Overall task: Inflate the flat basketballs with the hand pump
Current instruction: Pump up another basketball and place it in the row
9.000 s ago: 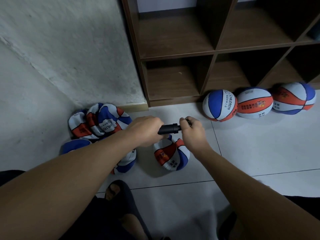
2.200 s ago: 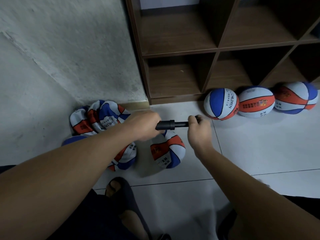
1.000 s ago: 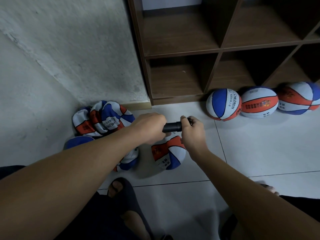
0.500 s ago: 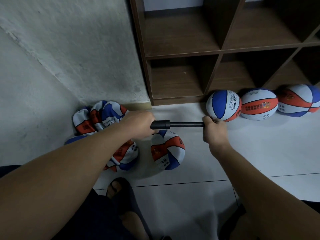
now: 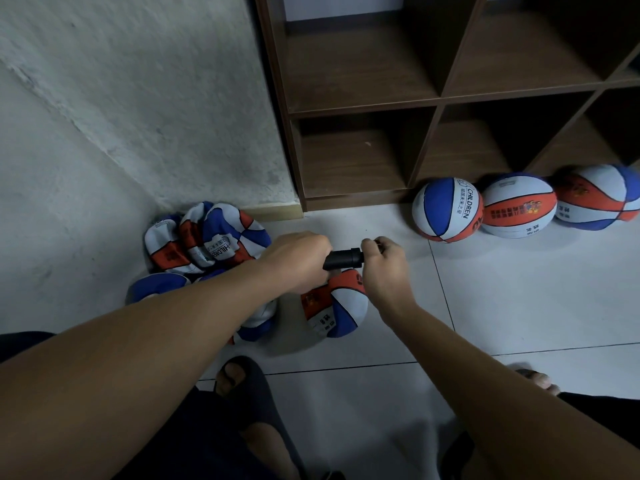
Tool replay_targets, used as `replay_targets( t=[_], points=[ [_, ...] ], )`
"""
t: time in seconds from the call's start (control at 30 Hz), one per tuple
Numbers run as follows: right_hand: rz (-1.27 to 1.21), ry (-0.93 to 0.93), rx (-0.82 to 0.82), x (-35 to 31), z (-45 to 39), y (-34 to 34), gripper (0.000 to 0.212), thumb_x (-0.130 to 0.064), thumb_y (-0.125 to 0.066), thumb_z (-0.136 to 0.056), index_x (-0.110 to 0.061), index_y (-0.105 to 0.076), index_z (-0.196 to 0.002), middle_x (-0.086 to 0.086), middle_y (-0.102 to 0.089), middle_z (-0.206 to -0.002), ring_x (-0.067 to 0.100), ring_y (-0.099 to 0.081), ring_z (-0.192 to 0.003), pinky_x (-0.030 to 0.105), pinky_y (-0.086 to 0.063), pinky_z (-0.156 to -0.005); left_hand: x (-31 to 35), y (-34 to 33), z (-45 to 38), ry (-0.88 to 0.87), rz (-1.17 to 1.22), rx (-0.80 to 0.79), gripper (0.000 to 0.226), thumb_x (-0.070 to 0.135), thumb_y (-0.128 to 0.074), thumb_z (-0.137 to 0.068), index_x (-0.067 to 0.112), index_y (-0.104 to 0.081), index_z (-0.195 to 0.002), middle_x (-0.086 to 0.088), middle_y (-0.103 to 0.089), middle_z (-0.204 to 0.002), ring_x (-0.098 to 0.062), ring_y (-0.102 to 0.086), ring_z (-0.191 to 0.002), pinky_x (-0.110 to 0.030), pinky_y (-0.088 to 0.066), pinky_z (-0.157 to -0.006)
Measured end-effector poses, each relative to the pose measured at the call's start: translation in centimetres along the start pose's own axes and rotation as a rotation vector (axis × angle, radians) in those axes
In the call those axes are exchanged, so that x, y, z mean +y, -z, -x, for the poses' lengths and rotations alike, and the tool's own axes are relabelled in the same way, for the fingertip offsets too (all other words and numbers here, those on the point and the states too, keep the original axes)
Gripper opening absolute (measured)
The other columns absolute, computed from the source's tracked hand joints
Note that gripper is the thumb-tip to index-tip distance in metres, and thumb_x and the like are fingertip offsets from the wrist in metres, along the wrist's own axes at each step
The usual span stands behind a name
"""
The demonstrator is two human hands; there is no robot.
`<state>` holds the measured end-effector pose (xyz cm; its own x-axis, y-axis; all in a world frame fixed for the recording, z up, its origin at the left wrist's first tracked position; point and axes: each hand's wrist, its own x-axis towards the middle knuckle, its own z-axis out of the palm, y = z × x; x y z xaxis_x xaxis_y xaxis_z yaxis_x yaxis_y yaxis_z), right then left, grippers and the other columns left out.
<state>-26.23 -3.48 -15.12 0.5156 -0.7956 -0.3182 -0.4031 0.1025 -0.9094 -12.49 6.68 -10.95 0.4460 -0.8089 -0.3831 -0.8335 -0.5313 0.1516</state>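
Head view: my left hand is wrapped around the pump barrel, fingers curled tight, only a short black stretch of barrel showing between my hands. My right hand sits right against the barrel's end at 3 o'clock from the left, fingers curled round the handle, which is mostly hidden in the fist; no rod visible, so pump is pushed in. Directly under both hands, at 6 o'clock from the pump, the ball I'm on lies on the floor, partly round, still a bit slack. Can't see the needle or where it enters. At 9 o'clock, a flat heap of crumpled balls sits in the wall corner, partly under my left forearm. At 2 o'clock, three full balls stand in a row, touching, against the foot of the shelf. My sandal is at 6 o'clock, near the ball.
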Motion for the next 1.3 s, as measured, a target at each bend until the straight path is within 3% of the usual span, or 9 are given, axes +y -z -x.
replay_targets(
  t=[0.1, 0.3, 0.4, 0.5, 0.6, 0.73, 1.0, 1.17, 1.3],
  points=[
    [-0.005, -0.019, -0.008, 0.2, 0.0, -0.3, 0.031, -0.032, -0.050, -0.105, -0.011, -0.054, -0.083, 0.002, -0.048, -0.069, 0.022, -0.050, -0.066, 0.056, -0.053, -0.064, 0.1, 0.1, -0.1, -0.022, -0.003, -0.011, 0.025, 0.044, -0.072, -0.098, 0.025, -0.067, -0.082, 0.000, -0.067, -0.074, -0.022, -0.066, -0.064, -0.031, -0.045, -0.055],
    [0.040, 0.012, -0.032, -0.4, -0.8, 0.8, 0.030, -0.029, -0.052, -0.108, -0.013, -0.053, -0.083, -0.002, -0.043, -0.065, 0.016, -0.041, -0.059, 0.035, -0.035, -0.057, -0.7, 0.7, -0.4, -0.040, 0.021, -0.001, 0.030, 0.050, -0.072, -0.100, 0.028, -0.064, -0.080, 0.004, -0.066, -0.073, -0.018, -0.066, -0.064, -0.031, -0.045, -0.057],
    [0.011, -0.059, 0.042, -0.2, -2.2, 3.2, 0.028, -0.028, -0.055, -0.102, -0.017, -0.052, -0.077, -0.001, -0.043, -0.062, 0.019, -0.041, -0.060, 0.036, -0.034, -0.058, -2.0, 1.4, -0.2, -0.029, -0.021, 0.014, 0.033, 0.049, -0.071, -0.100, 0.029, -0.061, -0.076, 0.004, -0.064, -0.072, -0.015, -0.062, -0.063, -0.031, -0.044, -0.056],
    [-0.089, -0.136, 0.120, 0.3, -3.8, 6.0, 0.017, -0.029, -0.056, -0.086, -0.019, -0.046, -0.077, 0.002, -0.036, -0.064, 0.021, -0.032, -0.059, 0.035, -0.028, -0.053, -3.1, 1.7, -0.1, -0.011, -0.009, 0.016, 0.034, 0.052, -0.073, -0.099, 0.027, -0.065, -0.077, 0.004, -0.066, -0.072, -0.016, -0.065, -0.065, -0.034, -0.052, -0.060],
    [-0.142, -0.157, 0.138, 0.5, -4.1, 6.5, 0.014, -0.028, -0.053, -0.085, -0.021, -0.043, -0.079, 0.003, -0.030, -0.066, 0.020, -0.027, -0.058, 0.033, -0.024, -0.051, -2.6, 1.5, -0.2, -0.021, -0.032, 0.026, 0.035, 0.053, -0.073, -0.099, 0.027, -0.063, -0.077, 0.004, -0.066, -0.074, -0.015, -0.064, -0.067, -0.032, -0.050, -0.060],
    [-0.047, -0.113, 0.119, 0.5, -2.8, 4.4, 0.019, -0.028, -0.052, -0.092, -0.018, -0.047, -0.077, 0.005, -0.038, -0.068, 0.024, -0.036, -0.067, 0.042, -0.032, -0.061, -2.4, 1.1, -0.4, -0.024, -0.118, 0.043, 0.035, 0.052, -0.070, -0.101, 0.028, -0.059, -0.077, 0.004, -0.063, -0.076, -0.015, -0.061, -0.066, -0.032, -0.044, -0.057],
    [-0.013, 0.027, 0.028, 0.1, -0.5, 1.2, 0.029, -0.024, -0.052, -0.106, -0.003, -0.051, -0.085, -0.001, -0.041, -0.066, 0.011, -0.040, -0.058, 0.034, -0.039, -0.058, -0.6, 0.6, -0.1, -0.020, -0.022, 0.005, 0.034, 0.048, -0.070, -0.100, 0.027, -0.059, -0.076, 0.003, -0.063, -0.073, -0.019, -0.063, -0.063, -0.031, -0.045, -0.057],
    [-0.042, 0.014, -0.024, 0.2, -0.1, 0.1, 0.027, -0.033, -0.052, -0.101, -0.016, -0.050, -0.080, 0.000, -0.047, -0.071, 0.020, -0.049, -0.067, 0.044, -0.047, -0.063, 0.5, 0.7, 0.2, -0.028, -0.025, 0.005, 0.031, 0.049, -0.072, -0.099, 0.028, -0.060, -0.080, 0.003, -0.064, -0.075, -0.020, -0.064, -0.064, -0.031, -0.041, -0.055],
    [0.009, 0.067, -0.057, -0.3, -0.1, 0.7, 0.029, -0.030, -0.052, -0.105, -0.009, -0.055, -0.085, -0.001, -0.046, -0.070, 0.013, -0.047, -0.063, 0.036, -0.043, -0.061, 0.4, 1.2, 0.3, -0.039, -0.023, 0.004, 0.031, 0.051, -0.071, -0.100, 0.028, -0.062, -0.082, 0.004, -0.065, -0.074, -0.018, -0.065, -0.065, -0.031, -0.042, -0.055]
  ],
)
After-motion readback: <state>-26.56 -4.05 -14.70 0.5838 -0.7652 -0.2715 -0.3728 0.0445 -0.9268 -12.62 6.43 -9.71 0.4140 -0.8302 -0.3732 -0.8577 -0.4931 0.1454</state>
